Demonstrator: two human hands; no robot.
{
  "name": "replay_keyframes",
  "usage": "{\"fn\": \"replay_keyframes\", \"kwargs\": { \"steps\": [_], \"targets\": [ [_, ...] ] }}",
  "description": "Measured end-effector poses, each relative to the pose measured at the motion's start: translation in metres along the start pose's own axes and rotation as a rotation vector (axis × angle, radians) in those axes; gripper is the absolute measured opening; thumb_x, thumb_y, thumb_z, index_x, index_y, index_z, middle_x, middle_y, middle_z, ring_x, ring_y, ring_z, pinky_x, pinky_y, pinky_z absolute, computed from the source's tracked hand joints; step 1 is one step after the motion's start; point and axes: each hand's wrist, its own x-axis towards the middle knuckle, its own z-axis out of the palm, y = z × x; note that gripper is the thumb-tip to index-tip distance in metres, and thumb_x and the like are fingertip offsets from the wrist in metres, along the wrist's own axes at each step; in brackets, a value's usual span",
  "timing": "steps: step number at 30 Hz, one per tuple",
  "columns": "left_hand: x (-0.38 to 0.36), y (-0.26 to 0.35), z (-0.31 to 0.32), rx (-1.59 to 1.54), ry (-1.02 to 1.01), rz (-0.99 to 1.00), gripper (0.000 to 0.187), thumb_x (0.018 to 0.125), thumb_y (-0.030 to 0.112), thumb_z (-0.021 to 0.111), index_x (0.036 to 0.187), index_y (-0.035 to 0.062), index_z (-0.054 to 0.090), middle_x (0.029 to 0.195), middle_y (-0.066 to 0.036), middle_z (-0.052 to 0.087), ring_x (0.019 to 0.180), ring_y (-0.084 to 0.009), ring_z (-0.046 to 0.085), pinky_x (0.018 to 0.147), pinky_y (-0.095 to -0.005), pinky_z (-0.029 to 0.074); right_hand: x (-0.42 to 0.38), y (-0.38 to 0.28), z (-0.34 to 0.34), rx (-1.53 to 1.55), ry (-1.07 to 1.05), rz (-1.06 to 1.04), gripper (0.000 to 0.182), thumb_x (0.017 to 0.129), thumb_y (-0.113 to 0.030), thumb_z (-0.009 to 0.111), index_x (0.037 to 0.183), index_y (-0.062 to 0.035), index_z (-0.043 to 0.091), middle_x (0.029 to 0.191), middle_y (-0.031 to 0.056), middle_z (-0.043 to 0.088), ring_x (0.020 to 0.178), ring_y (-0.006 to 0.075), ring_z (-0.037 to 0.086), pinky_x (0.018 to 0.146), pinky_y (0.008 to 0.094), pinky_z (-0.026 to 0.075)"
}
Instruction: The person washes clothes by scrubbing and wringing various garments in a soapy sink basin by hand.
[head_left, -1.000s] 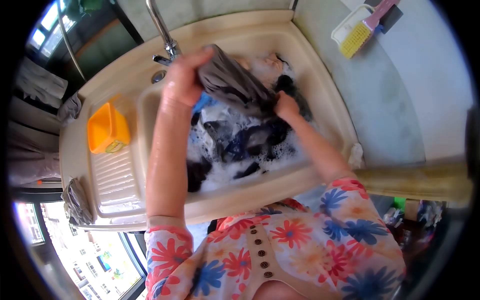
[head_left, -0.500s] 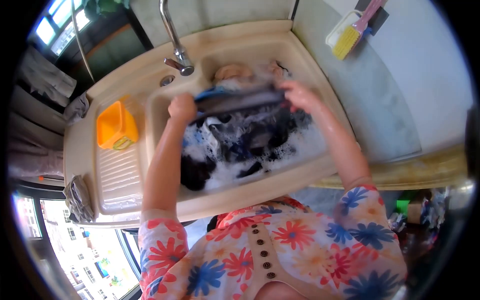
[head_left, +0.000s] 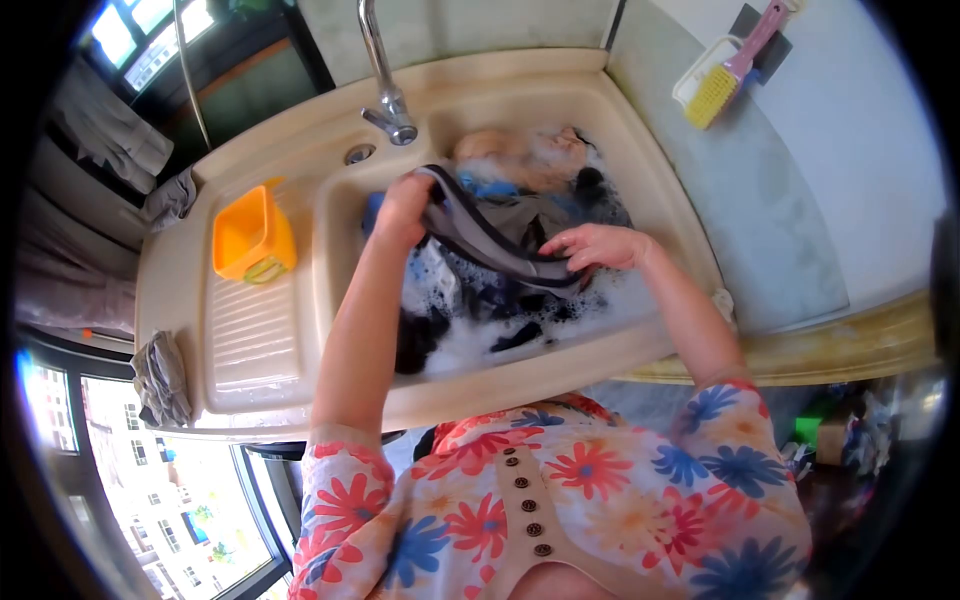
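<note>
A grey garment with a dark edge [head_left: 487, 240] hangs in a curve between my two hands, above a beige sink [head_left: 500, 388]. My left hand [head_left: 406, 205] is closed on its upper left end. At the lower right end, my right hand [head_left: 597, 248] grips the cloth with its thumb and fingers. Beneath it, dark, blue and grey clothes [head_left: 440, 280] lie in foamy water. A peach-coloured cloth [head_left: 500, 155] is at the back of the basin.
A chrome faucet [head_left: 392, 115] stands behind the basin. An orange container [head_left: 255, 235] sits on the ribbed drainboard [head_left: 250, 345] at left. Grey cloths [head_left: 162, 378] hang at the left edge. A yellow-bristled brush [head_left: 715, 95] hangs on the right wall.
The garment was stretched nearly level between my hands; now it sags and slants down to the right. My right hand has moved down toward me. The view has shifted slightly.
</note>
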Motion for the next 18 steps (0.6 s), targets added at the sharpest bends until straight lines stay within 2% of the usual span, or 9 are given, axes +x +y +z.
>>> {"fn": "replay_keyframes", "kwargs": {
  "steps": [3,4,7,8,11,12,14,16,18],
  "targets": [
    [-0.003,0.013,0.022,0.273,-0.139,0.025,0.027,0.071,-0.002,0.051,0.098,0.0001,0.057,0.078,-0.007,0.058,0.058,-0.0182,0.051,0.048,-0.0289,0.042,0.005,-0.017,0.002,-0.074,0.163,0.104,0.035,0.074,-0.003,0.053,0.109,0.0006,0.053,0.097,0.0045,0.058,0.083,0.0116,0.054,0.072,0.0246,0.045],
    [-0.004,0.018,0.027,0.273,-0.196,0.048,0.036,0.067,-0.003,0.055,0.103,-0.0009,0.056,0.079,-0.008,0.057,0.059,-0.0170,0.052,0.048,-0.0273,0.042,0.006,-0.024,0.007,-0.215,0.293,0.116,0.027,0.075,-0.007,0.058,0.102,-0.0002,0.057,0.089,0.0025,0.059,0.082,0.0109,0.054,0.072,0.0250,0.044],
    [-0.016,0.029,0.058,0.283,-0.317,0.067,0.041,0.066,0.003,0.059,0.106,-0.0011,0.055,0.082,-0.010,0.057,0.065,-0.0168,0.054,0.051,-0.0259,0.042,0.022,-0.032,0.023,-0.338,0.609,-0.221,0.028,0.076,-0.013,0.062,0.100,0.0002,0.058,0.089,0.0042,0.060,0.081,0.0105,0.054,0.072,0.0247,0.044],
    [-0.024,0.030,0.073,0.337,-0.336,0.092,0.042,0.067,0.002,0.059,0.108,-0.0018,0.053,0.082,-0.009,0.056,0.065,-0.0161,0.054,0.053,-0.0252,0.043,0.026,-0.039,0.032,-0.210,0.578,-0.320,0.031,0.075,-0.022,0.066,0.096,0.0011,0.059,0.085,0.0050,0.060,0.078,0.0125,0.055,0.070,0.0254,0.044],
    [-0.037,0.031,0.094,0.434,-0.439,0.112,0.046,0.068,0.002,0.059,0.112,-0.0022,0.049,0.083,-0.008,0.055,0.068,-0.0150,0.055,0.059,-0.0243,0.045,0.034,-0.063,0.055,-0.161,0.590,-0.523,0.032,0.075,-0.021,0.067,0.095,0.0031,0.059,0.087,0.0063,0.061,0.081,0.0118,0.055,0.072,0.0247,0.044],
    [-0.035,0.033,0.094,0.423,-0.511,0.081,0.047,0.067,0.003,0.060,0.113,-0.0011,0.049,0.085,-0.008,0.055,0.071,-0.0152,0.055,0.061,-0.0248,0.045,0.039,-0.060,0.051,-0.206,0.644,-0.563,0.032,0.079,-0.023,0.062,0.096,0.0040,0.057,0.078,0.0071,0.060,0.072,0.0137,0.057,0.064,0.0255,0.045],
    [-0.024,0.034,0.085,0.278,-0.638,-0.002,0.053,0.067,0.006,0.061,0.118,0.0042,0.047,0.090,-0.008,0.055,0.080,-0.0140,0.054,0.065,-0.0244,0.045,0.033,-0.061,0.040,0.059,0.585,-0.391,0.031,0.083,-0.025,0.057,0.096,0.0034,0.056,0.070,0.0070,0.058,0.062,0.0148,0.056,0.057,0.0258,0.044],
    [-0.008,0.028,0.068,0.478,-0.566,0.096,0.055,0.067,0.007,0.062,0.120,0.0059,0.046,0.092,-0.008,0.055,0.080,-0.0144,0.054,0.065,-0.0250,0.045,0.023,-0.074,0.042,0.232,0.560,-0.324,0.034,0.088,-0.029,0.048,0.098,0.0034,0.055,0.058,0.0072,0.052,0.046,0.0166,0.051,0.047,0.0260,0.041],
    [0.018,-0.007,0.047,0.675,-0.516,0.288,0.055,0.067,0.009,0.063,0.120,0.0076,0.046,0.096,-0.008,0.056,0.080,-0.0165,0.054,0.066,-0.0268,0.046,0.009,-0.093,0.042,0.282,0.460,-0.351,0.038,0.089,-0.030,0.045,0.104,0.0037,0.053,0.059,0.0083,0.054,0.047,0.0160,0.051,0.047,0.0267,0.043]
  ]
}}
